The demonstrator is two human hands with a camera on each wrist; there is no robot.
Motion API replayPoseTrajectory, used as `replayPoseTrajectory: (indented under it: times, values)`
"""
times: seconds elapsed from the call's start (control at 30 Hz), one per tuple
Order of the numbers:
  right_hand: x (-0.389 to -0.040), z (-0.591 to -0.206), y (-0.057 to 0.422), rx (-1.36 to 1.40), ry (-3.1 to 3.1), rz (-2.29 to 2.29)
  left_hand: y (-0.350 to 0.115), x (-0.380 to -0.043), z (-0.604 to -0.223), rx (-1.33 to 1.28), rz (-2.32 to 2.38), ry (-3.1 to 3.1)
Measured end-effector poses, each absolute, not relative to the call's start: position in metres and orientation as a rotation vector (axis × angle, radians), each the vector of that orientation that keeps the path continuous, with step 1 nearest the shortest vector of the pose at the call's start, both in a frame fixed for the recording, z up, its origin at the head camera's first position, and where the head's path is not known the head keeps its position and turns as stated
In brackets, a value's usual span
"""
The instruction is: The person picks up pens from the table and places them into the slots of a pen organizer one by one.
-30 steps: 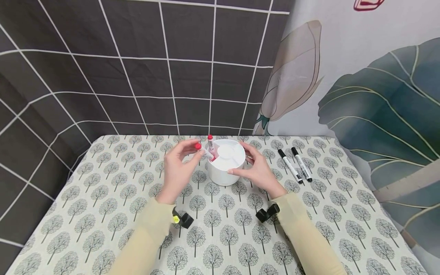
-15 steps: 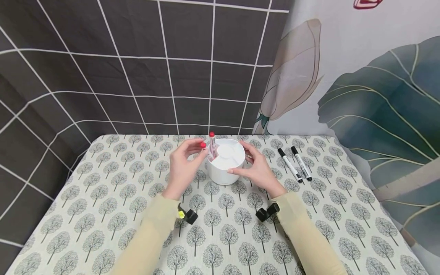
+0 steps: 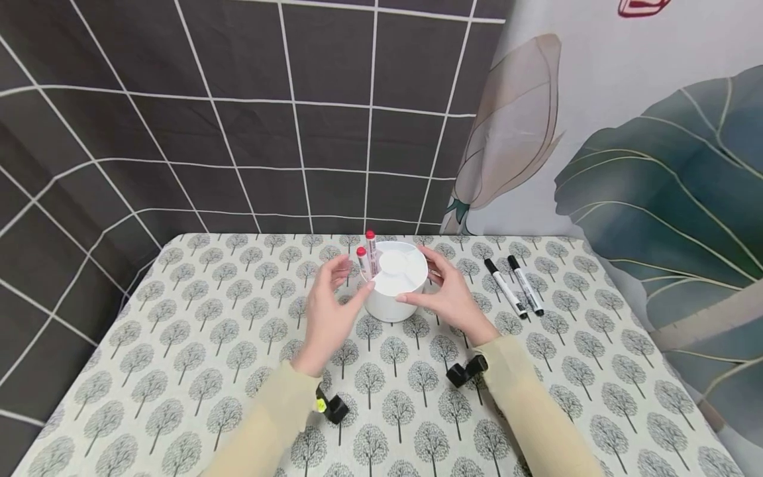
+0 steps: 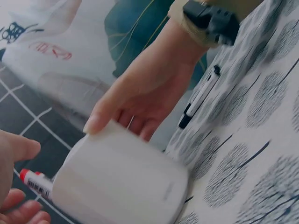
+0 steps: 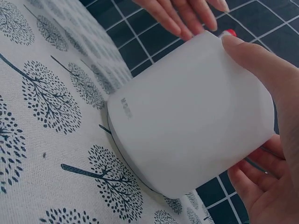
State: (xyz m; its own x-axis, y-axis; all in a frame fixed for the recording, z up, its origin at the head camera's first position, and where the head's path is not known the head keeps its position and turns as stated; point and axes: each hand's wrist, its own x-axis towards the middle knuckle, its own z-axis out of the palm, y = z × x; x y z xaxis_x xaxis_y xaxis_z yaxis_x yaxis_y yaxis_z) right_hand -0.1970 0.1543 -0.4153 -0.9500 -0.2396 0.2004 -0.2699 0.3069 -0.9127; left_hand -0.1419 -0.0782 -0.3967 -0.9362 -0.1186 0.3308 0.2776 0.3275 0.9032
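A round white pen holder with divided compartments stands upright on the table. Two red-capped markers, the nearer marker and the farther marker, stand in its left compartment. My right hand grips the holder's right side, thumb at the near rim and fingers round the far side. Beside the left side is my left hand, its fingers spread and relaxed, thumb close to the rim. In the left wrist view, a gap shows between the left fingers and the red-capped marker.
To the right of the holder, two black-capped white markers, the left one and the right one, lie side by side. A tree-print cloth covers the table. Behind it hangs a dark grid-patterned curtain.
My left hand has lowered the nearer red-capped marker into the left compartment and let go of it, opening its fingers. The right hand has stayed on the holder.
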Motion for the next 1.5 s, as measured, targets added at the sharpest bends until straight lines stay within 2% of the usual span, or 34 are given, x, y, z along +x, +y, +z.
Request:
replayPoseTrajectory:
  times: [0.4, 0.7, 0.87, 1.2, 1.5]
  values:
    - [-0.175, -0.409, 0.172, 0.582, -2.552, 1.693, -0.069, -0.129, -0.399, -0.114, -1.663, -2.441]
    - [-0.149, -0.399, 0.178, 0.619, -2.615, 1.501, -0.062, -0.141, -0.405, -0.183, -1.607, -2.489]
    - [-0.143, -0.393, 0.196, 0.615, -2.619, 1.363, -0.056, -0.15, -0.407, -0.155, -1.571, -2.503]
    - [-0.142, -0.374, 0.251, 0.374, -2.58, 1.326, -0.055, -0.165, -0.414, -0.133, -1.561, -2.504]
    - [-0.155, -0.367, 0.291, 0.136, -2.513, 1.366, -0.068, -0.18, -0.412, -0.241, -1.676, -2.541]
